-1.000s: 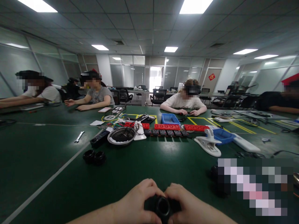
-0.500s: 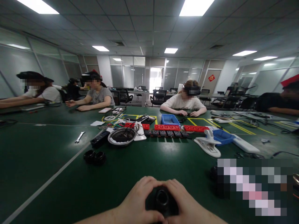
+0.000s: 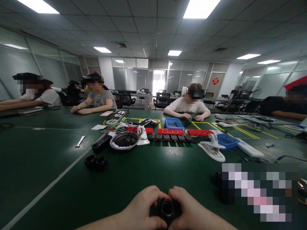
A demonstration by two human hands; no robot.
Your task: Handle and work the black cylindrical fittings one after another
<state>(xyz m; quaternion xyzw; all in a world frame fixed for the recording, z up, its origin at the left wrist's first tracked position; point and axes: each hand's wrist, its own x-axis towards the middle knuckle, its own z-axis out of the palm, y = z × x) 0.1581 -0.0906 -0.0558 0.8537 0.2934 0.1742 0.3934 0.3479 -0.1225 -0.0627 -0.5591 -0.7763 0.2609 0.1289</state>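
Note:
At the bottom centre, over the green table, my left hand and my right hand both close around a small black ring-shaped part with a round hole facing up. Fingers of each hand wrap its sides; thumbs meet near its top rim. Two similar black round parts lie on the table ahead and to the left, apart from my hands.
Further ahead lie a round metal bowl, a black box, a wrench, red and black socket strips, blue trays and a white clamp. Several seated people work at the far side. A blurred patch covers the right.
My hands stay closed on the black part, shifting slightly around it: fingers crept over its top half a second ago, then drew back so the hole shows again.

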